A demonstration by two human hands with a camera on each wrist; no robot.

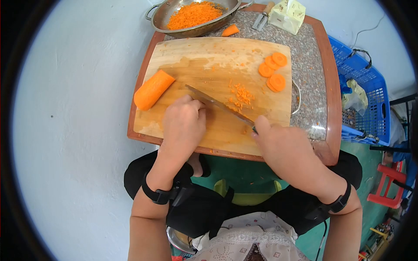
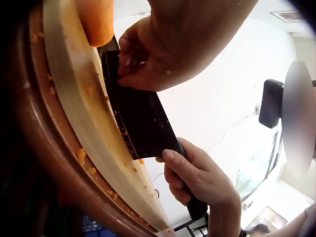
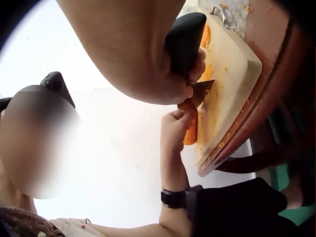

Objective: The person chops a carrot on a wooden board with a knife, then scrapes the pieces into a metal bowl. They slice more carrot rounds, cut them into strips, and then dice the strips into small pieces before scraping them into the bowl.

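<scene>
The right hand [image 1: 285,145] grips the handle of a wide-bladed knife [image 1: 217,103], whose blade lies slantwise over the wooden cutting board [image 1: 187,48]. In the left wrist view the left hand [image 2: 173,49] has its fingers curled at the upper part of the dark blade [image 2: 140,118]; nothing shows between them, and its fingertips are partly hidden in the head view. A thick peeled carrot piece [image 1: 153,90] lies on the board's left side, apart from the left hand [image 1: 185,119]. Beyond the blade is a little heap of chopped carrot [image 1: 241,95]. Several round slices [image 1: 277,82] lie at the right.
At the back stands a metal pan [image 1: 156,21] of shredded carrot, with a carrot stub [image 1: 230,30] beside it. A peeler-like tool [image 1: 261,21] and a tissue pack [image 1: 287,15] lie behind the board. A blue basket [image 1: 376,87] stands right of the table.
</scene>
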